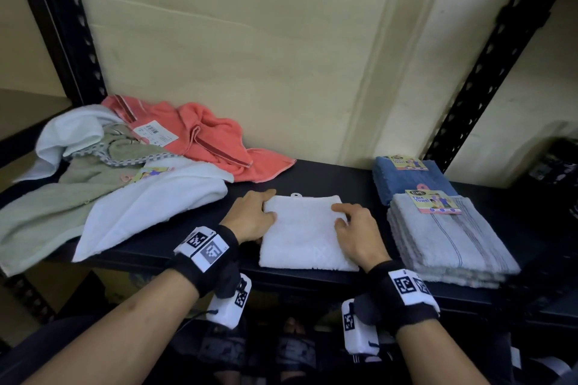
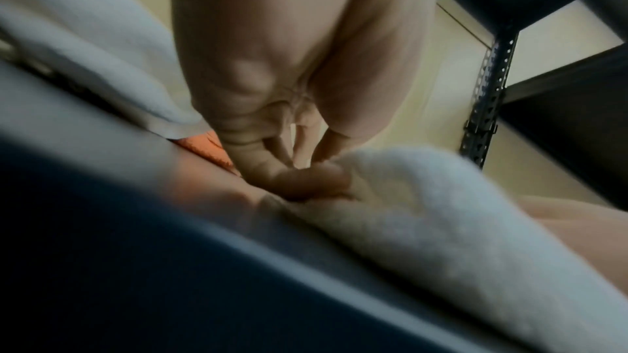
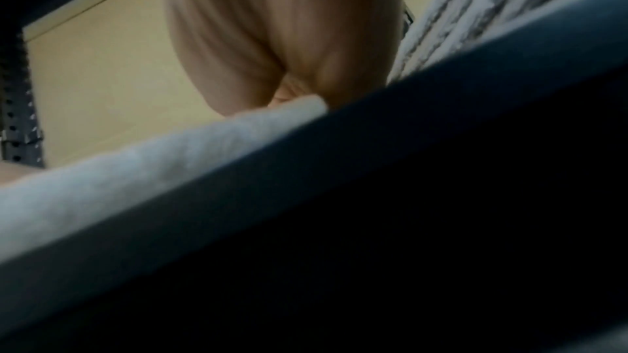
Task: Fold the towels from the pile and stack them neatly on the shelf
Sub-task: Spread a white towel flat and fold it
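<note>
A folded white towel point(image 1: 306, 234) lies flat on the black shelf point(image 1: 328, 175), near its front edge. My left hand point(image 1: 270, 205) is at the towel's left edge, with the thumb on top and the index finger at the far left corner. In the left wrist view the thumb point(image 2: 316, 181) pinches into the white towel point(image 2: 425, 211). My right hand point(image 1: 337, 215) rests on the towel's right side, thumb and index lying on top. In the right wrist view the white towel point(image 3: 152, 165) hides my right hand's fingers.
The unfolded pile at the left holds a white towel point(image 1: 150, 197), a pale green one point(image 1: 47, 206) and a coral one point(image 1: 215, 137). To the right sit a folded grey striped stack point(image 1: 450, 241) and a folded blue towel point(image 1: 409, 178). Black uprights point(image 1: 488, 72) frame the shelf.
</note>
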